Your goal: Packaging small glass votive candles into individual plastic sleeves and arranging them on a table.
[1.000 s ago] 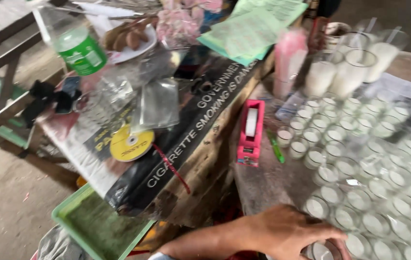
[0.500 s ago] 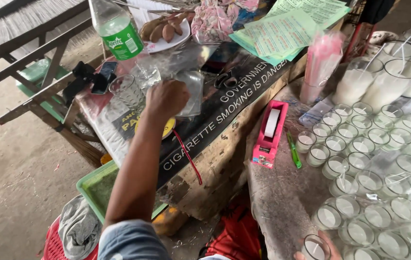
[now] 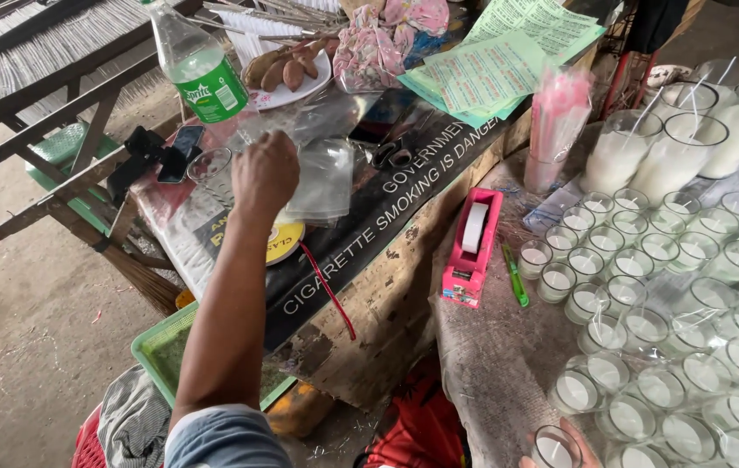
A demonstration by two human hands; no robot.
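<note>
Reaching across the cluttered surface (image 3: 404, 217), left hand (image 3: 264, 173) pinched thin clear plastic bags (image 3: 322, 178) while right hand (image 3: 560, 438) gripped a small wax-filled glass (image 3: 553, 449), so bagging looked next, needing one bag separated.

The scene is seen through a single head-worn camera, tilted steeply down and slightly forward from above the person's own arms. A cluttered wooden bench (image 3: 404, 260) is viewed at close range, at arm's length, with the ground (image 3: 32, 329) taken in at the left. No second view is provided, so nothing is shared between views.
</note>
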